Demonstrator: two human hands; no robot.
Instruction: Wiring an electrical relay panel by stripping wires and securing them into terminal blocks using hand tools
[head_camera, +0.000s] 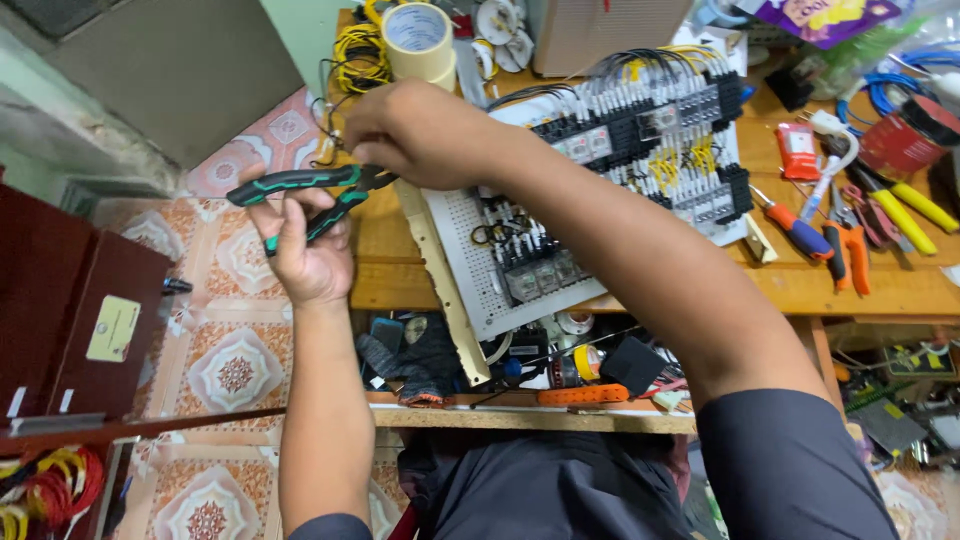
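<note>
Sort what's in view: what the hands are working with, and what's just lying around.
In use: green-handled pliers in the left hand; right hand at their tip; wired panel beside them.

Lying about: tape roll, screwdrivers, orange cutters, black glove.

A wooden workbench (800, 285) carries a white perforated panel (470, 255) crowded with black and grey wired terminal blocks. To its right lie a red-handled screwdriver (800, 230), orange-handled pliers (852, 255) and yellow-handled tools (905, 215). At the far edge stand a roll of beige tape (420, 40) and coiled yellow wire (360, 55)
</note>
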